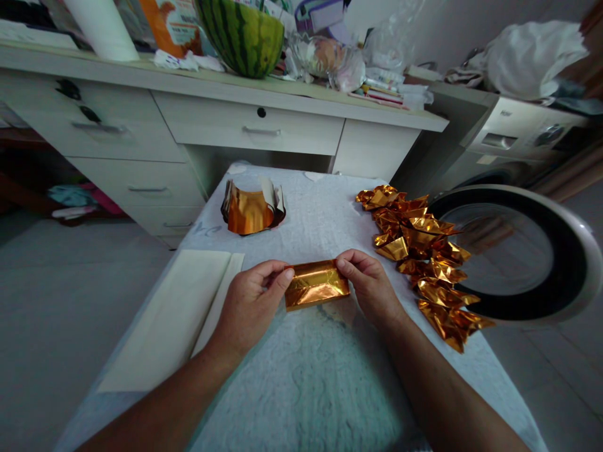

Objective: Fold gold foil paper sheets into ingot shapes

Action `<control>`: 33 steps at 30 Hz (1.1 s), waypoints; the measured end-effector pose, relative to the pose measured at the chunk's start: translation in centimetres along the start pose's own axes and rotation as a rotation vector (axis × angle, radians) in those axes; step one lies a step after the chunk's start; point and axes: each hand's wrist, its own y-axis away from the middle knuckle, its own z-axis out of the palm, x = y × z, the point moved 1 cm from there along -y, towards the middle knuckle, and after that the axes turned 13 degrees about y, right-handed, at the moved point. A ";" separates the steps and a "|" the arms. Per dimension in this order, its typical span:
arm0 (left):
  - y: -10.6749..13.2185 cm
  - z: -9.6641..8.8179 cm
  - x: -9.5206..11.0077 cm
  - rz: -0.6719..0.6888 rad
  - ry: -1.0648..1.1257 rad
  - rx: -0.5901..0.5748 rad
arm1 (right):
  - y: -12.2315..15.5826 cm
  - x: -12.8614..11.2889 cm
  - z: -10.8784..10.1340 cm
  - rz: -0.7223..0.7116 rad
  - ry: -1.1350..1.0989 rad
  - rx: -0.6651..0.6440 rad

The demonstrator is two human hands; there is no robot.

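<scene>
Between my hands is a folded sheet of shiny gold foil paper (316,285), a flat rectangle with crease lines across it. My left hand (257,301) pinches its left end, thumb on top. At the upper right corner my right hand (367,285) grips it between thumb and fingers. A curled stack of gold foil sheets (249,212) stands farther back on the cloth-covered table (311,213). Along the right side lies a heap of folded gold foil pieces (419,245), pointed and crumpled in outline. Fingers under the foil are partly hidden.
Pale folded paper (164,320) lies at the table's left. Behind stands a white desk (292,129) with drawers, bearing a cut watermelon (247,41) and clutter. A washing machine (499,132) is at the right, its round door (577,251) swung out beside the table.
</scene>
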 end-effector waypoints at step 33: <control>-1.1 0.9 -1.4 0.089 -0.713 -0.077 | -0.2 0.9 0.3 -0.085 0.989 0.077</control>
